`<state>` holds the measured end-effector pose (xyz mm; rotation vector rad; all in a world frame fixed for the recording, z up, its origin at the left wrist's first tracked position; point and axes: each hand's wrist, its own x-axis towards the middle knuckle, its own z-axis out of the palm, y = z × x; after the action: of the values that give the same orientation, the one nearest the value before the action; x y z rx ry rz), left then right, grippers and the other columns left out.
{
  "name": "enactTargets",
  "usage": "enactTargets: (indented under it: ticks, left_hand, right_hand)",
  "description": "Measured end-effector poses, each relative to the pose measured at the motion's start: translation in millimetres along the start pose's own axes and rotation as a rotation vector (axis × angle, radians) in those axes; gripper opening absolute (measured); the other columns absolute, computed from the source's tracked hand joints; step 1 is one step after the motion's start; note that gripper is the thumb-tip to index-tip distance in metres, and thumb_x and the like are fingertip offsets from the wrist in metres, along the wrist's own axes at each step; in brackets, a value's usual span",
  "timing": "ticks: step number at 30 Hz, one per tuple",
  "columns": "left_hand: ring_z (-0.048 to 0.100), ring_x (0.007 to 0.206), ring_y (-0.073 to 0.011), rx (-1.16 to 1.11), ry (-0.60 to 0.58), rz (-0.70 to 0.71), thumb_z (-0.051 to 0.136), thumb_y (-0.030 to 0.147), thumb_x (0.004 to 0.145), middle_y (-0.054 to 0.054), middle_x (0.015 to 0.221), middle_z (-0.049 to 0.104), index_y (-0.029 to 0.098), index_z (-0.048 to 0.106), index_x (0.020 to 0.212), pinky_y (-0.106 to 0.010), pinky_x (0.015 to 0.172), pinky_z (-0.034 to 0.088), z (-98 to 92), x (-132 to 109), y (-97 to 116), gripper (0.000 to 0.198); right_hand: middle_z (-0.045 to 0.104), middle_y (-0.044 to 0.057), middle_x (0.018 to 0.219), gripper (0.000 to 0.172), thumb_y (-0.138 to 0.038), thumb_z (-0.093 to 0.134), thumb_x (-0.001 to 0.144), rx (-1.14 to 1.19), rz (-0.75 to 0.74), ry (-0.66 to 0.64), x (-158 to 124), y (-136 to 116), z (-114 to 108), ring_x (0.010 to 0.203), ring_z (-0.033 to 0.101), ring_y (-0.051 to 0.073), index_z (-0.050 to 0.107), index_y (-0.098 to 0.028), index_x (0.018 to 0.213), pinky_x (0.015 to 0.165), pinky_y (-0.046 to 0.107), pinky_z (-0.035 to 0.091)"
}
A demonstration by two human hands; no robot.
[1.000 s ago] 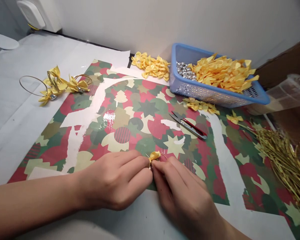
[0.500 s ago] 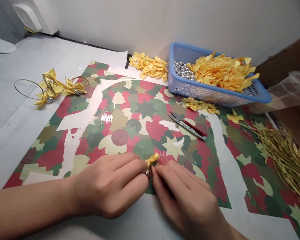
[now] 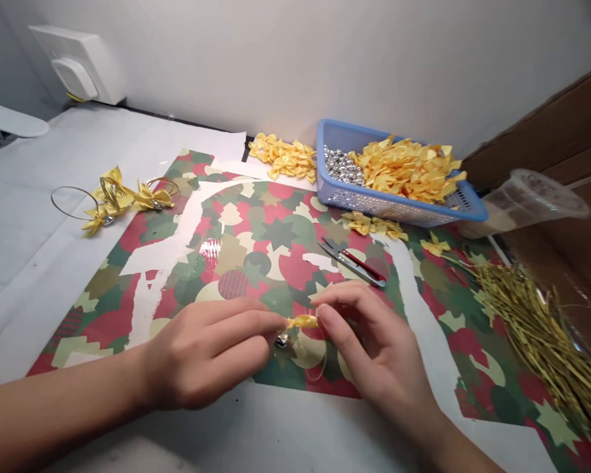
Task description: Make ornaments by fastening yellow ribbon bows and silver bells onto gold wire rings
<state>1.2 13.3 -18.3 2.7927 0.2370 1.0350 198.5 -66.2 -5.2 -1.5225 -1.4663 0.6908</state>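
My left hand (image 3: 204, 355) and my right hand (image 3: 369, 341) meet over the patterned wrapping paper (image 3: 256, 256). Both pinch a small yellow ribbon bow (image 3: 303, 321) from opposite sides. A small silver bell (image 3: 282, 339) hangs just under the bow by my left fingertips. A thin wire loop (image 3: 320, 368) curves down from the bow under my right hand.
Red-handled thread snips (image 3: 352, 261) lie beyond my right hand. A blue basket (image 3: 389, 200) holds yellow bows and silver bells. Loose bows (image 3: 283, 156) lie beside it. Finished wire rings with bows (image 3: 113, 199) lie at left. Gold twist ties (image 3: 536, 322) and a plastic cup (image 3: 522, 203) lie at right.
My right hand has pulled back slightly to the right, and the bow now lies stretched sideways between both hands. The bell shows below it. The camera view tilted up.
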Motion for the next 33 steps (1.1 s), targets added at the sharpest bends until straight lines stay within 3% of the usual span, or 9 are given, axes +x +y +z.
enactTargets:
  ticks: [3, 7, 16, 20, 24, 28, 33]
  left_hand:
    - [0.064, 0.077, -0.016, 0.011, 0.057, 0.083, 0.04, 0.007, 0.09, -0.006, 0.09, 0.072, 0.018, 0.05, 0.062, -0.024, 0.066, 0.056, -0.7, 0.3, -1.1, 0.032]
    - [0.065, 0.075, -0.0163, 0.006, 0.09, 0.133, 0.046, 0.005, 0.088, -0.008, 0.087, 0.072, 0.016, 0.05, 0.061, -0.026, 0.067, 0.058, -2.5, 5.8, 0.5, 0.029]
    - [0.059, 0.063, -0.0152, -0.081, 0.045, 0.08, 0.041, 0.001, 0.088, -0.011, 0.075, 0.069, 0.012, 0.052, 0.072, -0.026, 0.054, 0.052, -6.6, 13.5, 4.9, 0.022]
    - [0.058, 0.063, -0.0125, -0.157, 0.109, -0.009, 0.049, 0.004, 0.086, -0.008, 0.076, 0.067, 0.013, 0.052, 0.081, -0.023, 0.056, 0.052, -3.8, 13.8, 7.3, 0.011]
    - [0.061, 0.071, -0.0139, -0.222, 0.131, -0.145, 0.053, 0.006, 0.083, -0.008, 0.08, 0.066, 0.013, 0.055, 0.089, -0.025, 0.062, 0.054, -1.9, 15.9, 8.7, 0.01]
    - [0.063, 0.077, -0.0155, -0.343, 0.117, -0.134, 0.057, 0.005, 0.083, -0.009, 0.084, 0.069, 0.013, 0.059, 0.093, -0.029, 0.071, 0.054, 0.6, 15.9, 4.5, 0.012]
    - [0.06, 0.071, -0.014, -0.403, 0.145, -0.117, 0.056, 0.006, 0.086, -0.009, 0.077, 0.068, 0.01, 0.061, 0.09, -0.026, 0.067, 0.053, 3.3, 13.7, 0.2, 0.008]
  right_hand:
    - [0.061, 0.001, 0.075, 0.02, -0.039, 0.057, 0.087, 0.308, 0.282, -0.171, 5.0, 0.8, -1.9, 0.062, 0.056, 0.011, 0.065, -0.021, 0.082, 0.053, 0.021, 0.046]
    - [0.064, 0.002, 0.077, 0.018, -0.04, 0.068, 0.077, 0.526, 0.413, -0.251, 6.0, -3.7, 0.1, 0.073, 0.058, 0.015, 0.07, -0.022, 0.076, 0.065, 0.025, 0.047]
    - [0.06, 0.0, 0.072, 0.019, -0.038, 0.073, 0.075, 0.671, 0.481, -0.32, 6.5, -1.3, 3.6, 0.067, 0.052, 0.01, 0.068, -0.02, 0.072, 0.06, 0.022, 0.042]
    - [0.055, -0.002, 0.069, 0.022, -0.038, 0.071, 0.077, 0.69, 0.463, -0.397, 4.9, 0.5, 5.0, 0.064, 0.049, 0.01, 0.063, -0.019, 0.071, 0.056, 0.021, 0.041]
    - [0.053, -0.002, 0.069, 0.026, -0.042, 0.071, 0.076, 0.779, 0.483, -0.36, 1.3, 3.1, 8.5, 0.06, 0.045, 0.009, 0.062, -0.018, 0.073, 0.054, 0.021, 0.037]
    - [0.054, -0.002, 0.068, 0.026, -0.041, 0.072, 0.075, 0.852, 0.487, -0.338, 0.3, 7.7, 12.3, 0.059, 0.042, 0.008, 0.063, -0.018, 0.073, 0.054, 0.021, 0.034]
    - [0.052, -0.002, 0.067, 0.027, -0.041, 0.074, 0.073, 0.892, 0.51, -0.31, 1.7, 5.7, 14.9, 0.059, 0.041, 0.009, 0.062, -0.018, 0.07, 0.055, 0.02, 0.033]
